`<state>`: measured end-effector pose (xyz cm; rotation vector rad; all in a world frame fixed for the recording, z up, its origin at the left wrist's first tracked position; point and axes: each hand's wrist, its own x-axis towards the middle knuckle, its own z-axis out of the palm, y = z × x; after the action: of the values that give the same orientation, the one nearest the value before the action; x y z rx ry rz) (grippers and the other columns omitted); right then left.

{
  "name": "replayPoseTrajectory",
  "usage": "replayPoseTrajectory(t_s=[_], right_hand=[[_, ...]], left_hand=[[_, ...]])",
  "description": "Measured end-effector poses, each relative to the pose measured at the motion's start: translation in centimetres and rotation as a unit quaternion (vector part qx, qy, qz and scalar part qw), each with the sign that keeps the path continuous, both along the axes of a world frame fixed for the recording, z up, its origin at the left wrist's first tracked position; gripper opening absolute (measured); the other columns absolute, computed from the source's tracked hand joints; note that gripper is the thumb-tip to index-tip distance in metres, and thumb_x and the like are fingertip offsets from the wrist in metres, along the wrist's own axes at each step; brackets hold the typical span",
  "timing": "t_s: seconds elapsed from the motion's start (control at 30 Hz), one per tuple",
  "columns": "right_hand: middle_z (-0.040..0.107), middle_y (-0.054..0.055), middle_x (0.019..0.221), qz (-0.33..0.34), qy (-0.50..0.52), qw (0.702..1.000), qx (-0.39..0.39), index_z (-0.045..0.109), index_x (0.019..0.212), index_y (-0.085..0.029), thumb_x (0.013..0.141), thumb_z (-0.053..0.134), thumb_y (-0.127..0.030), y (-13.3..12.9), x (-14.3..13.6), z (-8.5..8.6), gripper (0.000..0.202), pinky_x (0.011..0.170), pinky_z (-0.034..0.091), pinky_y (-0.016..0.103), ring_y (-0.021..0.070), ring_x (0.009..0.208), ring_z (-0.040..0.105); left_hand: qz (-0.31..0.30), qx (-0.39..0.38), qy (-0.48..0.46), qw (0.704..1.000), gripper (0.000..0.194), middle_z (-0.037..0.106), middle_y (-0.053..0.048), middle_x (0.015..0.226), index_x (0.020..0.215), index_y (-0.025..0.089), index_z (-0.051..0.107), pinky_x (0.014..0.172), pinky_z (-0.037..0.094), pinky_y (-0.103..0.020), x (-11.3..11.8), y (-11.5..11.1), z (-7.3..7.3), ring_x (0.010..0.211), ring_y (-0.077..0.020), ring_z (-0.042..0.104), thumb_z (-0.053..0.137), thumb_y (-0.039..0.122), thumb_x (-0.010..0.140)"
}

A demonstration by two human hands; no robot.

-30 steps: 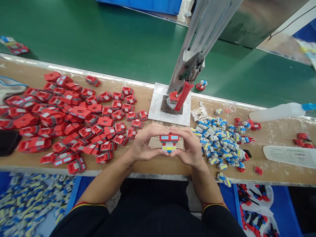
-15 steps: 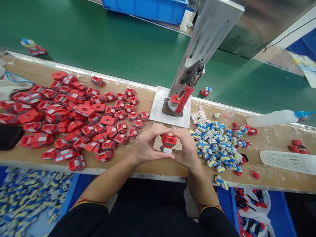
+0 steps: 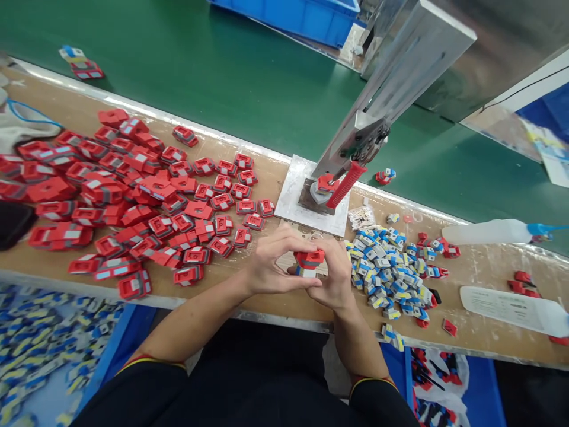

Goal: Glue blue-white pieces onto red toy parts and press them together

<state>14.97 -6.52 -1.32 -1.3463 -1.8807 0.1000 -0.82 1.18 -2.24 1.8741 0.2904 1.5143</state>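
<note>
Between both hands, over the bench's front half, is a small plastic toy part (image 3: 308, 261), red on top with a white and blue lower piece. My left hand (image 3: 276, 261) grips it from the left, thumb below and fingers above. From the right, my right hand (image 3: 334, 267) closes round the same part. Beyond them stands a hand press (image 3: 322, 198) with a red lever handle (image 3: 347, 185) and a red part under its head. A heap of red parts (image 3: 146, 190) lies to the left, and a pile of white, blue and yellow parts (image 3: 391, 267) to the right.
A green conveyor belt (image 3: 178, 71) runs behind the bench, carrying a few joined parts. Two white bottles (image 3: 489, 231) lie at the right. Cotton swabs (image 3: 361, 217) sit by the press. Blue bins (image 3: 127, 338) of parts stand below the front edge; another blue crate (image 3: 293, 18) is behind.
The camera view has turned slightly, so the press and belt appear shifted right. Both hands keep hold of the toy part, which shows tilted a little differently.
</note>
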Motion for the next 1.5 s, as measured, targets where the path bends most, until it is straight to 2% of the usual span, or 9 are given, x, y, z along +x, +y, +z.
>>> replayPoseTrajectory(t_s=[0.13, 0.33, 0.43, 0.9, 1.03, 1.13, 1.27, 1.4, 1.5], right_hand=[[0.077, 0.007, 0.097, 0.019, 0.023, 0.999, 0.035, 0.065, 0.119, -0.025, 0.092, 0.074, -0.039, 0.4, 0.4, 0.1, 0.032, 0.071, 0.052, 0.040, 0.0254, 0.084, 0.072], [0.077, 0.009, 0.108, 0.073, 0.099, 0.988, 0.095, 0.066, 0.139, -0.030, 0.093, 0.080, -0.041, 0.4, 1.8, 0.6, 0.050, 0.077, 0.064, 0.042, 0.0265, 0.095, 0.076], [0.076, 0.009, 0.107, 0.082, 0.109, 0.985, 0.101, 0.065, 0.145, -0.031, 0.092, 0.081, -0.042, 0.2, 2.2, 0.8, 0.057, 0.077, 0.065, 0.040, 0.0252, 0.093, 0.075], [0.070, 0.009, 0.111, 0.052, 0.014, 0.997, 0.055, 0.052, 0.156, -0.030, 0.098, 0.072, -0.029, 0.0, 3.1, 1.1, 0.061, 0.080, 0.063, 0.037, 0.0252, 0.097, 0.071], [0.068, 0.010, 0.114, 0.038, -0.032, 0.997, 0.052, 0.051, 0.157, -0.032, 0.101, 0.068, -0.029, 0.8, 4.0, 1.2, 0.058, 0.086, 0.062, 0.041, 0.0264, 0.102, 0.068], [0.065, 0.011, 0.127, 0.028, -0.006, 0.999, 0.031, 0.053, 0.153, -0.034, 0.099, 0.072, -0.039, 1.6, 4.9, 1.6, 0.058, 0.090, 0.063, 0.044, 0.0281, 0.114, 0.065], [0.057, 0.013, 0.143, 0.013, 0.066, 0.995, -0.071, 0.062, 0.138, -0.034, 0.097, 0.068, -0.058, 3.7, 6.3, 1.5, 0.048, 0.082, 0.063, 0.040, 0.0292, 0.125, 0.062], [0.062, 0.013, 0.133, 0.062, 0.090, 0.980, -0.169, 0.066, 0.131, -0.029, 0.096, 0.064, -0.068, 6.6, 6.5, 0.9, 0.053, 0.086, 0.062, 0.043, 0.0285, 0.119, 0.064], [0.068, 0.010, 0.117, 0.083, 0.136, 0.971, -0.176, 0.070, 0.122, -0.026, 0.096, 0.060, -0.072, 7.1, 6.1, 1.4, 0.053, 0.082, 0.061, 0.039, 0.0246, 0.106, 0.067]], left_hand=[[-0.022, -0.021, -0.026, 0.999, 0.053, 0.081, -0.007, 0.095, 0.118, 0.021, 0.074, 0.074, 0.057, -0.031, 0.1, 0.0, -0.4, 0.082, -0.0186, 0.073, 0.097, 0.043, 0.075], [-0.175, -0.102, -0.114, 0.973, 0.068, 0.079, -0.009, 0.115, 0.124, 0.024, 0.071, 0.092, 0.066, -0.030, 0.1, 0.4, -1.2, 0.107, -0.0222, 0.078, 0.102, 0.039, 0.065], [-0.211, -0.125, -0.114, 0.963, 0.073, 0.076, -0.010, 0.121, 0.122, 0.024, 0.070, 0.090, 0.067, -0.028, 0.0, 0.5, -1.3, 0.112, -0.0228, 0.078, 0.104, 0.035, 0.059], [-0.246, -0.256, -0.068, 0.932, 0.060, 0.073, -0.009, 0.116, 0.115, 0.023, 0.065, 0.091, 0.065, -0.029, 0.7, 0.4, -2.7, 0.107, -0.0225, 0.078, 0.101, 0.036, 0.069], [-0.249, -0.316, -0.026, 0.915, 0.058, 0.074, -0.004, 0.107, 0.117, 0.025, 0.056, 0.079, 0.066, -0.028, 0.8, 0.7, -2.4, 0.087, -0.0181, 0.079, 0.096, 0.037, 0.077], [-0.209, -0.330, -0.016, 0.920, 0.057, 0.075, -0.001, 0.100, 0.118, 0.027, 0.051, 0.070, 0.065, -0.026, -0.5, 2.2, -1.5, 0.081, -0.0177, 0.079, 0.093, 0.036, 0.081], [-0.094, -0.303, -0.057, 0.947, 0.066, 0.074, 0.003, 0.097, 0.111, 0.027, 0.046, 0.081, 0.066, -0.029, -1.4, 6.5, -0.3, 0.084, -0.0153, 0.079, 0.099, 0.032, 0.072], [-0.086, -0.312, -0.054, 0.945, 0.077, 0.072, 0.004, 0.094, 0.106, 0.027, 0.041, 0.075, 0.063, -0.026, 2.1, 10.1, -0.5, 0.081, -0.0137, 0.076, 0.102, 0.040, 0.062], [-0.120, -0.374, -0.071, 0.917, 0.082, 0.072, 0.004, 0.097, 0.107, 0.028, 0.038, 0.070, 0.064, -0.028, 5.5, 11.0, -1.1, 0.085, -0.0170, 0.077, 0.102, 0.046, 0.060]])
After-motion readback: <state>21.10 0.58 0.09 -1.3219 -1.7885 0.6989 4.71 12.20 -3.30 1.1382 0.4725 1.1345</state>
